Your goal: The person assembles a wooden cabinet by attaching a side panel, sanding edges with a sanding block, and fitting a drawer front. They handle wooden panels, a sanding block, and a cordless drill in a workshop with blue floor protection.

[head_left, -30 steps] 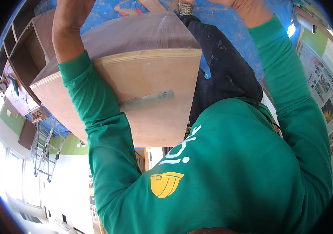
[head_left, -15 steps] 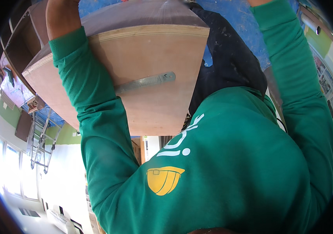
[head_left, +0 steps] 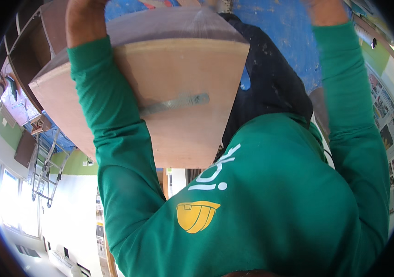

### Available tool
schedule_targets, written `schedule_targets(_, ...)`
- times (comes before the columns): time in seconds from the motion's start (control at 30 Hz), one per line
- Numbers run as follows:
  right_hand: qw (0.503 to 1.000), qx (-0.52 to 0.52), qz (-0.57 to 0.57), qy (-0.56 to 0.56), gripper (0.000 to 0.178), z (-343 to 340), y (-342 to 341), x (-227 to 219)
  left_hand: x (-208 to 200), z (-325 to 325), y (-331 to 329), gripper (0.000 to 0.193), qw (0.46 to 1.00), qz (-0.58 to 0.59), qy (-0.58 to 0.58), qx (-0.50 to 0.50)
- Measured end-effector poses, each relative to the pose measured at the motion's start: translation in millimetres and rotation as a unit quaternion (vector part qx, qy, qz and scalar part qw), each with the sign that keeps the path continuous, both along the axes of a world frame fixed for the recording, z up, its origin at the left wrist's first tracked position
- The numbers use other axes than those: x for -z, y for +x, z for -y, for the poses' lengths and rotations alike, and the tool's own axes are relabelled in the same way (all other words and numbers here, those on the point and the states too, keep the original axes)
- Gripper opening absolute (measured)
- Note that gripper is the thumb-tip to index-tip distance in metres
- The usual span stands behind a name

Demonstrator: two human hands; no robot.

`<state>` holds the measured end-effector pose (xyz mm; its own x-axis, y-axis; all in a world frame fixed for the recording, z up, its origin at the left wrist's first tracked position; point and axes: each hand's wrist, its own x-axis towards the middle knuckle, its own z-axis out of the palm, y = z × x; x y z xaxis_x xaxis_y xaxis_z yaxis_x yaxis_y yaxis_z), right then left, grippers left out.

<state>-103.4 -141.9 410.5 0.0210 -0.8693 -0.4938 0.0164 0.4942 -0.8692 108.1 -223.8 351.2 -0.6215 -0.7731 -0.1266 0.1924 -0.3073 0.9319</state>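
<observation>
A wooden box (head_left: 183,138) with a pale plywood face and a brown top stands in front of me. My left hand (head_left: 86,23) is over its far left part, its fingers cut off by the upper edge of the picture, so what it holds is hidden. A grey metal ruler (head_left: 178,105) lies against the plywood face, one end behind my left sleeve. Away from the box, my right hand (head_left: 328,11) is raised at the upper right above the blue floor. It is smeared by motion, and its fingers are out of the picture.
Blue paint-flecked floor covering (head_left: 275,27) spreads beyond the box. Reddish and wooden pieces (head_left: 155,3) lie past its far edge. Brown open compartments (head_left: 28,46) stand at left, with a dark power tool (head_left: 11,87) nearby. A metal stepladder (head_left: 49,168) stands farther left.
My right hand has swung to the right and come lower in the picture. The box and my left hand sit slightly lower in view, and the ruler stays against the face.
</observation>
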Motion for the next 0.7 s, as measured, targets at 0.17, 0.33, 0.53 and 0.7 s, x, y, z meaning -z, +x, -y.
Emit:
schedule_targets(0.17,0.972,-0.202,0.111,0.036,0.037,27,2,64,7,-24,0,0.04,0.985,0.087,-0.032,-0.146)
schedule_targets(0.33,0.972,0.108,0.031,0.207,0.045,-33,-56,193,28,-12,28,0.064,0.913,0.346,-0.12,-0.177)
schedule_targets(0.53,0.851,0.287,0.149,0.414,0.048,-131,-48,407,47,-9,62,0.069,0.788,0.562,-0.209,-0.139)
schedule_targets(0.7,0.843,0.178,0.119,0.493,0.057,-167,-27,539,38,-4,77,0.058,0.715,0.66,-0.217,-0.078)
